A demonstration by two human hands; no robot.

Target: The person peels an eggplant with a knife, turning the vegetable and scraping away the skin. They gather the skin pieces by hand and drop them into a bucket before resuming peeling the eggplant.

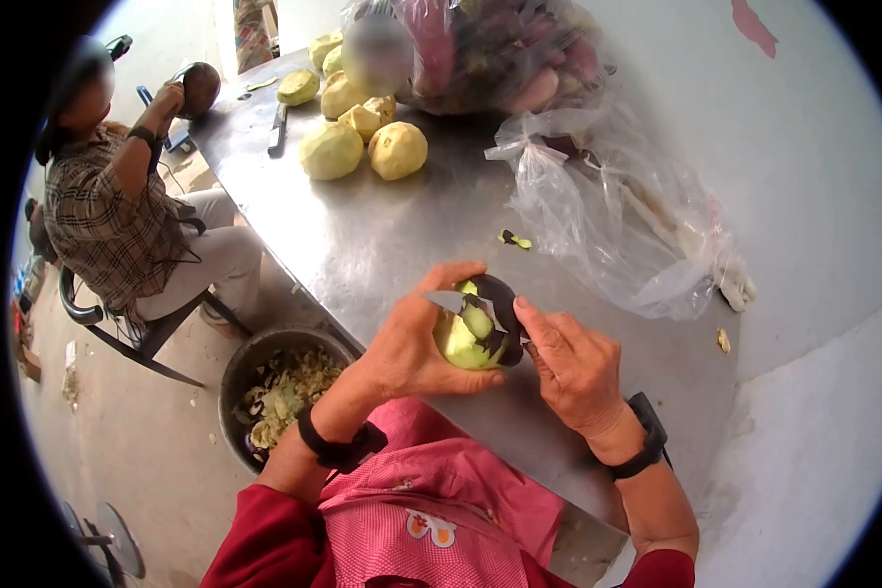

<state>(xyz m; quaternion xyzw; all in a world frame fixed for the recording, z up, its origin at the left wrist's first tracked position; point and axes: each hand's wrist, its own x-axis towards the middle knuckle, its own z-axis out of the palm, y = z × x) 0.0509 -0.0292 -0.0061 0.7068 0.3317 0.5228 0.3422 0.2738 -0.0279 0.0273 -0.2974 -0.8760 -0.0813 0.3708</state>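
My left hand (416,343) is wrapped around a round eggplant (465,343), held over the near edge of the metal table. Its left side is pared to pale green flesh, and dark purple skin stays on the right and top. In my right hand (573,367) is a knife, its handle mostly hidden by the fingers. The knife blade (448,301) lies across the eggplant's upper side, pointing left. A loosened strip of skin curls at the blade, and my right thumb presses near the dark skin.
Several peeled eggplants (330,150) and another knife (277,131) lie on the metal table (402,230). Plastic bags (598,211) stand against the wall, one full of purple produce. A tub (230,412) of peelings is on the floor. A seated person (118,206) holds a dark eggplant (202,90).
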